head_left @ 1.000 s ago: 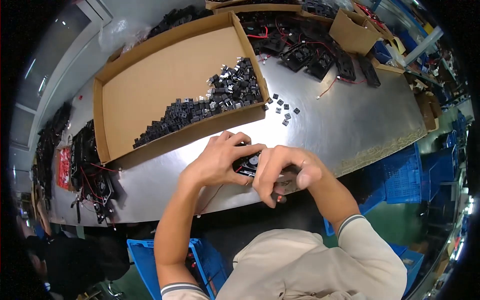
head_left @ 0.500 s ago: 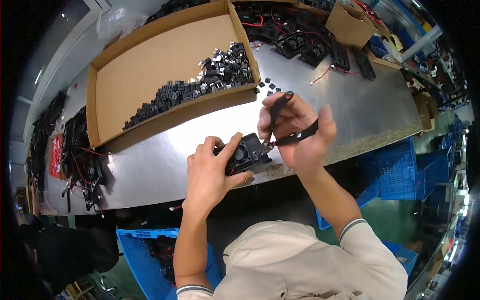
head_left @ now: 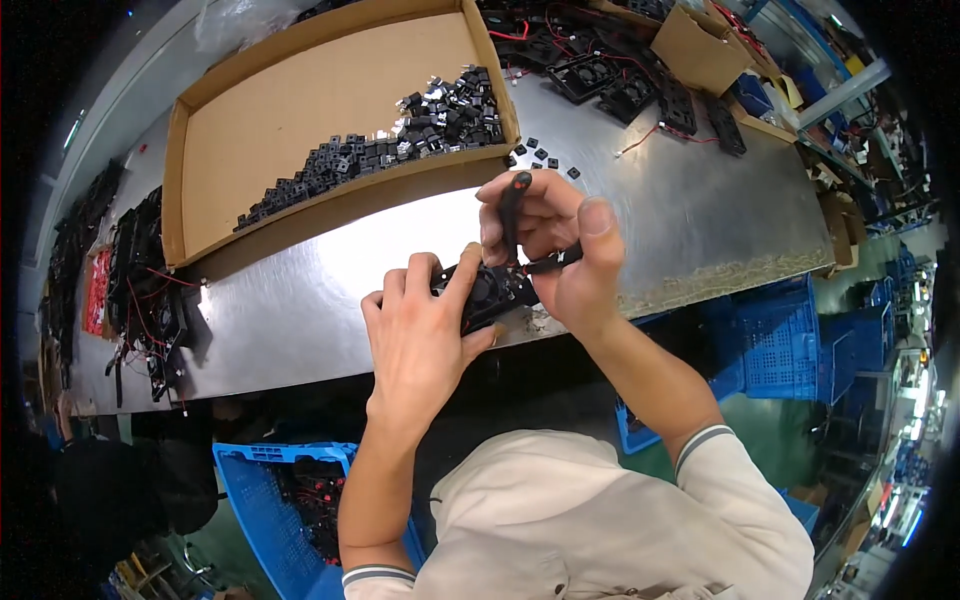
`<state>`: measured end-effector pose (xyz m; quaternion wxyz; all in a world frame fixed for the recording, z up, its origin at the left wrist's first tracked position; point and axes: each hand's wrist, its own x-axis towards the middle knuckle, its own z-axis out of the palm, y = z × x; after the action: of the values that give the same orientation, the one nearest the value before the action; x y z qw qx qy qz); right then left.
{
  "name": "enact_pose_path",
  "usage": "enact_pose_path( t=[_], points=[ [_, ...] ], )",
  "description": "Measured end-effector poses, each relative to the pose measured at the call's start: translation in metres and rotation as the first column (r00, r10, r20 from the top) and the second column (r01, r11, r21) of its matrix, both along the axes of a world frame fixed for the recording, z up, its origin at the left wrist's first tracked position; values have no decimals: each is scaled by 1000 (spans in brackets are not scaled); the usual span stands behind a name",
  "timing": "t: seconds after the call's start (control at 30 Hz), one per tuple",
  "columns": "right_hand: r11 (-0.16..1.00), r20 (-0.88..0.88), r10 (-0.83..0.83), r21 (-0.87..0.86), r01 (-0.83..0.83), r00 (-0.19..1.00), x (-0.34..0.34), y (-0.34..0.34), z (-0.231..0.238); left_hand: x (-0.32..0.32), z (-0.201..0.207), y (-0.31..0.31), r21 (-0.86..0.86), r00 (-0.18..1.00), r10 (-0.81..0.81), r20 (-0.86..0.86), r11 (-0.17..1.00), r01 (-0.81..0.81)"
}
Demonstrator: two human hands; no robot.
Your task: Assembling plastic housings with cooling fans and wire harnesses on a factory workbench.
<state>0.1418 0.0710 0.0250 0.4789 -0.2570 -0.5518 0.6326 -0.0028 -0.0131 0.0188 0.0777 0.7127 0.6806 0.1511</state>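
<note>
The workpiece is a black, rectangular plastic housing with a round fan set in it [head_left: 487,288], located close to the near edge of the bare silver metal tabletop [head_left: 700,225], about midway along that edge. Its long axis appears to run roughly parallel to the near edge; the fingers cover part of its left end. Whether it rests flat or is raised slightly cannot be told

The left hand [head_left: 418,325] grips the housing from the left, fingers over the far side and thumb along the near side

The right hand [head_left: 565,240] holds hand pliers with black grips and orange-red marks [head_left: 511,212]. The grips are spread apart, one against the fingers, the other toward the thumb. The tool head points down and left at the right end of the housing; contact at its tips is too small to confirm

Governing relation: the housing lies to the left and nearside of the right hand, and its right end is the end nearest the tool. The left hand is the nearer one, in direct contact

Toward the far edge stands a shallow brown cardboard tray [head_left: 280,110] with a heap of small black square plastic parts [head_left: 430,130]
</note>
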Motion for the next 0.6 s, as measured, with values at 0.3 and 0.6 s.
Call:
enact_pose_path(
  t=[0.3,0.6],
  points=[
    [1000,17,-26,0,26,1000,-2,-3,-2,-2,-3,4,3,1000,-10,13,1000,10],
    [928,-440,34,347,135,897,13,-27,-47,-9,-15,13,-59,983,68,173,997,-59]
  ],
)
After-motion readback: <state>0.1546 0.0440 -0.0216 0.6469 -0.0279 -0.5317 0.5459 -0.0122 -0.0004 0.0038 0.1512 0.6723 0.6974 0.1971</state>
